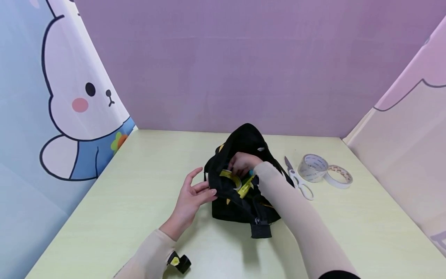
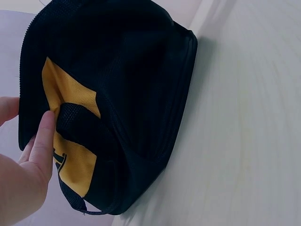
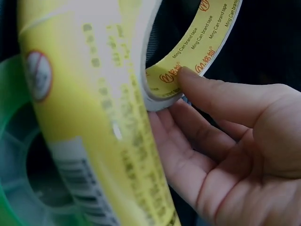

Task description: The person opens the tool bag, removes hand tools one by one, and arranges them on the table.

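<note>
A black bag (image 1: pixel 230 213) with yellow patches lies unzipped on the table. My left hand (image 1: pixel 189 199) touches the left side of its opening with fairly straight fingers; in the left wrist view, a fingertip rests at a yellow panel (image 2: pixel 77 167). Inside the bag, my right hand (image 1: pixel 242 162) pinches a roll of tape (image 3: pixel 188 52) with a yellow printed core, thumb inside the ring and fingers outside. Close to that hand is a yellow tube-like item (image 3: pixel 94 113) with a barcode. Behind it shows a green ring-shaped thing (image 3: pixel 11 122), partly hidden.
Right of the bag lie white-handled scissors (image 1: pixel 297 180), a clear tape roll (image 1: pixel 313 168) and a white tape roll (image 1: pixel 338 177). A small black item (image 1: pixel 182 264) is by the left sleeve. Printed cloth walls (image 1: pixel 244 77) stand behind and at both sides.
</note>
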